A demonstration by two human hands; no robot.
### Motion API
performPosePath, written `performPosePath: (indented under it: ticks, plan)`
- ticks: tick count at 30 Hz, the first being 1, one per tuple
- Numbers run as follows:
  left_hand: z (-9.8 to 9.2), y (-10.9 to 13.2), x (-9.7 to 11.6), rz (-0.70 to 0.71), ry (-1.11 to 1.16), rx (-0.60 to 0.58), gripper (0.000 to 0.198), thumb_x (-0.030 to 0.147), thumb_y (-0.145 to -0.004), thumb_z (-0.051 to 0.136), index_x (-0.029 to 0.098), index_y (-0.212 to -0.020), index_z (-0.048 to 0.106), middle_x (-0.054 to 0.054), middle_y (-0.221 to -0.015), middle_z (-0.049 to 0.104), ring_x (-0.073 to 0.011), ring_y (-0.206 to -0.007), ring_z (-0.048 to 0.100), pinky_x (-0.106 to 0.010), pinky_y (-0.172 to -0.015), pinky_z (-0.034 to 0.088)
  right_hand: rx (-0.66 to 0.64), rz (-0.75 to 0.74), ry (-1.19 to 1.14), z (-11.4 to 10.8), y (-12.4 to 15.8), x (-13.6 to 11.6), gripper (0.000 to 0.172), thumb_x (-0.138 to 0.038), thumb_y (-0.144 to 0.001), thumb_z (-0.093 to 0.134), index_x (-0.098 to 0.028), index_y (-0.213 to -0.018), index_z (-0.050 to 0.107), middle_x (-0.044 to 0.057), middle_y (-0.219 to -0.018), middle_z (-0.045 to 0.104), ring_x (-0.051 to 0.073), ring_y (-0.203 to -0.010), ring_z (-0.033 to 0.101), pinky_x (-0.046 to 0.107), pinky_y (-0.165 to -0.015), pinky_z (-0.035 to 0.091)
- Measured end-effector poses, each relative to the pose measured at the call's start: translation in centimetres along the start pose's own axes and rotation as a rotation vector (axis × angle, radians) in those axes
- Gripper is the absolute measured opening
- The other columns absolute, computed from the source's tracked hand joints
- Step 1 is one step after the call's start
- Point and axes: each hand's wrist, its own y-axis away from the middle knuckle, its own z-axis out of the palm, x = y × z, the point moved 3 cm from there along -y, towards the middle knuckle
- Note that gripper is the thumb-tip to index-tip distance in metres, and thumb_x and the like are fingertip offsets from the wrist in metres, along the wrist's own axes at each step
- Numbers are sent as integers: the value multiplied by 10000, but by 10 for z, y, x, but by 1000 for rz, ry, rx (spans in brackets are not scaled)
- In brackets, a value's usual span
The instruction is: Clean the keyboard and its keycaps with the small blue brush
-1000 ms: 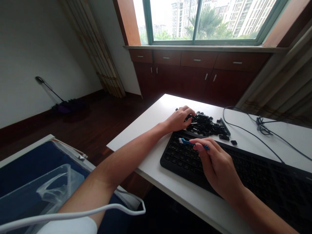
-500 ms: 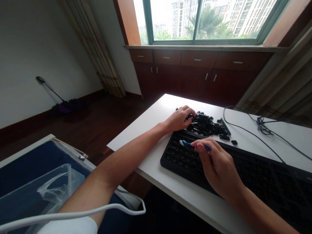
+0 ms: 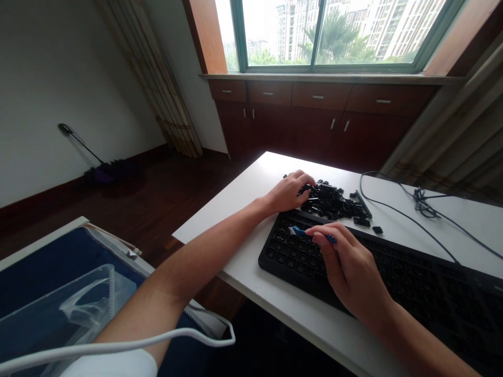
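A black keyboard lies along the near edge of a white table. My right hand is closed on a small blue brush, its white bristles resting on the keys at the keyboard's left end. Behind the keyboard sits a heap of loose black keycaps. My left hand rests at the heap's left side with curled fingers touching the caps; whether they grip one is hidden.
A black cable loops over the table's right part. A long black bar lies beside the heap. A blue bag with clear plastic is at lower left. Cabinets under a window stand behind; a broom lies on the floor.
My right hand and the brush shifted very slightly over the keys. My left hand stays on the keycap heap.
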Motion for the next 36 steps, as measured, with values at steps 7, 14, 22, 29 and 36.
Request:
performPosePath:
  ticks: [7,14,22,29,36]
  plan:
    - [0,0,1,7,-1,9,216,159,-917,544,179,-1117,623,-93,-1135,594,-189,-988,610,-341,-919,530,19,-5,-15,-2,0,-2,208,-148,-1007,487,-202,-1151,627,56,-1061,652,137,-885,642,266,-786,500]
    - [-12,-2,-10,-21,-17,138,203,147,-916,550,178,-1102,626,-79,-1121,608,-157,-918,624,-301,-841,547,15,-14,-60,-4,2,-6,189,-126,-997,493,-185,-1115,629,48,-1035,641,123,-883,625,253,-782,484]
    - [-38,-1,-42,-222,-35,269,216,150,-869,616,147,-1085,614,-80,-1087,670,-146,-851,666,-272,-738,579,-6,9,-47,-4,4,-5,174,-135,-998,496,-182,-1103,627,41,-1017,635,110,-818,604,243,-724,462]
    - [-41,6,-64,-334,-6,239,287,148,-801,699,138,-1078,626,-82,-1008,722,-164,-842,699,-308,-782,612,-12,-5,-45,-4,3,-6,182,-125,-993,497,-182,-1110,625,48,-1015,637,120,-828,610,251,-723,471]
    - [-31,6,-66,-346,51,143,201,185,-818,700,139,-1013,695,-87,-1013,748,-186,-880,725,-332,-831,622,35,-58,-95,-7,2,-9,185,-75,-977,485,-171,-1078,606,49,-975,617,119,-816,597,267,-736,475]
